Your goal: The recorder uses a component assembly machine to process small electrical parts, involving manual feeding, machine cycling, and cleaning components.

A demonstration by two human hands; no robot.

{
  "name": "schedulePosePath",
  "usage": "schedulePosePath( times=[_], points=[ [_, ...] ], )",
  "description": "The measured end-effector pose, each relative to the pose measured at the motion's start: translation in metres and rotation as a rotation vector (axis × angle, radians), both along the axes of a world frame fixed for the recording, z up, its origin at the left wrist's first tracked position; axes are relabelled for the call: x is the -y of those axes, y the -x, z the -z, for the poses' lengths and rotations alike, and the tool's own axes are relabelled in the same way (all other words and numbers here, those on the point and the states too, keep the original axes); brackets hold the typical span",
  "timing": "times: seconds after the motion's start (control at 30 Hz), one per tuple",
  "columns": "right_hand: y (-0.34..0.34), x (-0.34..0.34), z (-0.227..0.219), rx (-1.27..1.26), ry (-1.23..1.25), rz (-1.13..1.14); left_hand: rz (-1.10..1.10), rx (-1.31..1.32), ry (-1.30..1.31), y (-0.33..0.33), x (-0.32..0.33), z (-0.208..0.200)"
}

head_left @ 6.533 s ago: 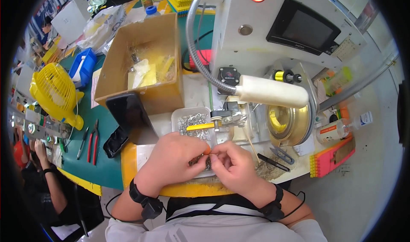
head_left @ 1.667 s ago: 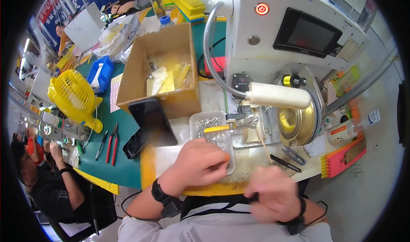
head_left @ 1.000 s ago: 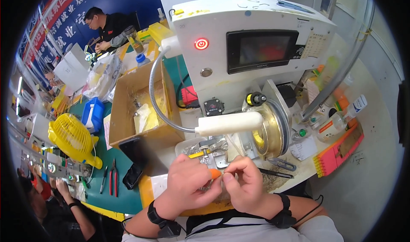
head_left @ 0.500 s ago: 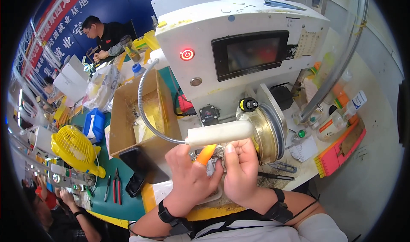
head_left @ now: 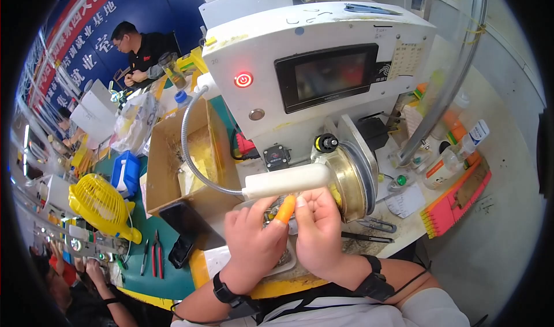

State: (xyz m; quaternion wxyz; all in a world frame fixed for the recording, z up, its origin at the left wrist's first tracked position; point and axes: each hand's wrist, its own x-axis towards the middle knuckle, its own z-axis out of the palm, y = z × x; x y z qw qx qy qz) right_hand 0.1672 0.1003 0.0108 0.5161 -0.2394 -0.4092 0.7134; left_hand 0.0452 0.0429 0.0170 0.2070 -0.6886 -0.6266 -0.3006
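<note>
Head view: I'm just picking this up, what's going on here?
A person's left hand, with an orange cover on one finger, and right hand meet at the fingertips. Whatever they may be pinching is too small or hidden to tell. In the picture, they are just below the white tube on its flexible neck, left of the brass-coloured wheel. The white machine's button glows red. Red-handled pliers lie off to the left.

Whatever your left hand (head_left: 254, 240) and right hand (head_left: 317, 232) may pinch is too small to tell; beneath, they hide most of the plastic tray (head_left: 291, 262).
</note>
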Motion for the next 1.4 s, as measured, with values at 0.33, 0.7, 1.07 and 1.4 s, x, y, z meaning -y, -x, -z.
schedulePosePath(
  times=[0.33,0.7,1.07,1.4],
  points=[
    [-0.002,-0.001,0.0,-0.027,0.007,0.021,0.031,0.056,0.01,-0.003,-0.003,0.005],
    [-0.037,0.028,0.003,0.038,0.018,-0.113,0.024,0.176,-0.044,-0.018,0.002,0.001],
    [-0.143,-0.092,-0.065,-0.233,0.098,0.217,-0.099,0.944,0.278,0.008,0.013,0.033],
    [-0.136,-0.136,-0.076,-0.538,0.298,0.202,-0.054,0.946,0.225,0.001,0.011,0.04]
  ],
)
